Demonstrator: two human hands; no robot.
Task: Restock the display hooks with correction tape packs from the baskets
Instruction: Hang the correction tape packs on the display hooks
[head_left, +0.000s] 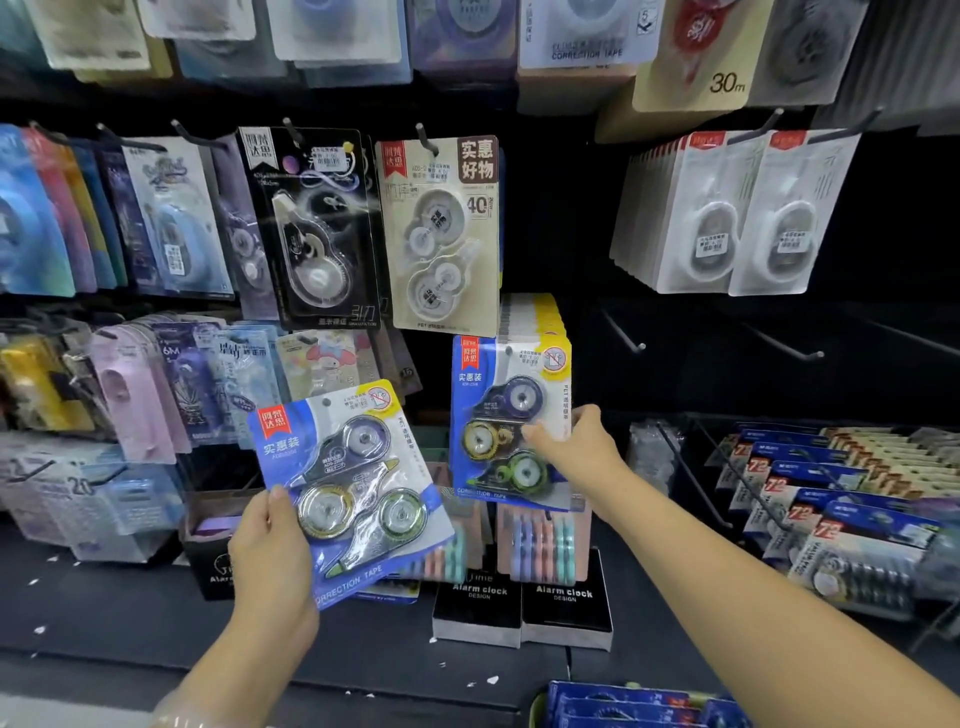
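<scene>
Blue-carded correction tape pack (511, 421) hangs upright on its hook, pinched at its right edge by the right hand (582, 449), while the left hand (272, 545) grips a spare pack (353, 488), tilted, lower left, further from the hook.

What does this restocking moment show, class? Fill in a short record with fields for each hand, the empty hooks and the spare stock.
left hand: grips the lower left edge of a blue three-tape pack, tilted, off the hooks
right hand: holds the front hanging blue pack at its right edge
empty hooks: bare, right of the hanging packs
spare stock: blue packs at bottom edge, partly visible
</scene>
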